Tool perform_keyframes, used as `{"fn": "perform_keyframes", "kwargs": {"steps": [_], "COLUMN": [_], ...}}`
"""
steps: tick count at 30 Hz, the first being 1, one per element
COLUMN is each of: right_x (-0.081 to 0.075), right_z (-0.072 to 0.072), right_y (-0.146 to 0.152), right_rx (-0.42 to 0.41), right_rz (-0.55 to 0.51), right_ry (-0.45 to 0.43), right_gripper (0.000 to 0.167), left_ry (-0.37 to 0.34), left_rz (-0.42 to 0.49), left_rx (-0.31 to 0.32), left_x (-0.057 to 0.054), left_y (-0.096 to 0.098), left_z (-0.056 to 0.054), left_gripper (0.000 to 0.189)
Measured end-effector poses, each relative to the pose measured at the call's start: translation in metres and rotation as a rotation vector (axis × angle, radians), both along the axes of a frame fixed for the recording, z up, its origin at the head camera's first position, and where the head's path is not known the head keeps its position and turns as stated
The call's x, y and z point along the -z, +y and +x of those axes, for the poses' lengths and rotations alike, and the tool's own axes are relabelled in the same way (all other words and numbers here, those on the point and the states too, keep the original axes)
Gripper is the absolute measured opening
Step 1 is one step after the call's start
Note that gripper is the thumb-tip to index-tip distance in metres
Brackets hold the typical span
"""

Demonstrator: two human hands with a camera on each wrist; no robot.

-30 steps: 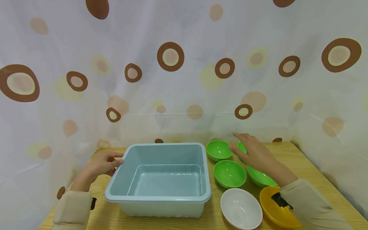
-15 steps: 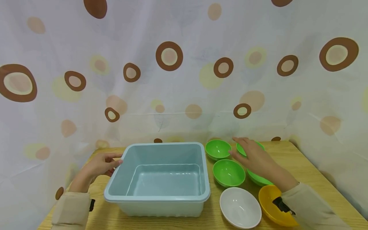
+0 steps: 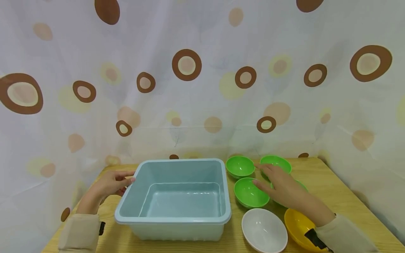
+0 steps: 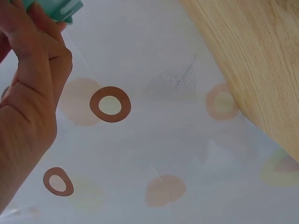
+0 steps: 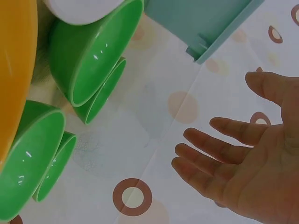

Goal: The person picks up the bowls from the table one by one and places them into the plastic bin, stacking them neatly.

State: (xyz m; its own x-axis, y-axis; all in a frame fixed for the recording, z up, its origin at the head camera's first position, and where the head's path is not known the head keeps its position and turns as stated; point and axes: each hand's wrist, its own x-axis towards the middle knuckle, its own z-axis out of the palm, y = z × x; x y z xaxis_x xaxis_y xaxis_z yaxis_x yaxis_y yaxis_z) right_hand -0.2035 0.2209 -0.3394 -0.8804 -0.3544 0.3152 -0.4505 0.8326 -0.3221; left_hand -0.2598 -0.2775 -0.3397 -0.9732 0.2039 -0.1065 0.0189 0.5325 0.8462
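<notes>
A light blue plastic basin [image 3: 186, 198] stands on the wooden table. At its left side my left hand [image 3: 110, 182] holds the rim between thumb and fingers; part of the fingers is hidden behind the wall. In the left wrist view, that hand [image 4: 35, 65] is at a corner of the basin [image 4: 56, 7]. Several green bowls stand to the right of the basin, among them a front left one [image 3: 250, 196] and a back left one [image 3: 238, 167]. Over them hovers my right hand [image 3: 284, 186], fingers extended. In the right wrist view its palm [image 5: 252, 172] shows nothing held.
Nearer the front edge are a white bowl [image 3: 264, 230] and a yellow bowl [image 3: 297, 228], the latter partly behind my right sleeve. Another green bowl [image 3: 275, 161] sits at the back right. A patterned curtain [image 3: 202, 88] closes off the back and sides of the table [image 3: 335, 203].
My right hand has lowered and come a little nearer over the green bowls, uncovering the back right one. My left hand stays at the basin's rim, and the basin has not moved.
</notes>
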Motion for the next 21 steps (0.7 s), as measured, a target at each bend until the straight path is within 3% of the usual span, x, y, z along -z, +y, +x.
{"fn": "perform_keyframes", "kwargs": {"steps": [14, 21], "right_x": [0.024, 0.036], "right_z": [0.03, 0.036], "right_y": [0.0, 0.002], "right_rx": [-0.032, -0.056], "right_rz": [0.061, 0.097], "right_ry": [-0.02, -0.108], "right_gripper": [0.057, 0.061], "left_ry": [0.014, 0.021], "left_rz": [-0.016, -0.009], "left_rx": [0.014, 0.022], "left_x": [0.002, 0.003], "left_y": [0.001, -0.001], "left_z": [0.0, 0.0], "left_gripper": [0.055, 0.055]}}
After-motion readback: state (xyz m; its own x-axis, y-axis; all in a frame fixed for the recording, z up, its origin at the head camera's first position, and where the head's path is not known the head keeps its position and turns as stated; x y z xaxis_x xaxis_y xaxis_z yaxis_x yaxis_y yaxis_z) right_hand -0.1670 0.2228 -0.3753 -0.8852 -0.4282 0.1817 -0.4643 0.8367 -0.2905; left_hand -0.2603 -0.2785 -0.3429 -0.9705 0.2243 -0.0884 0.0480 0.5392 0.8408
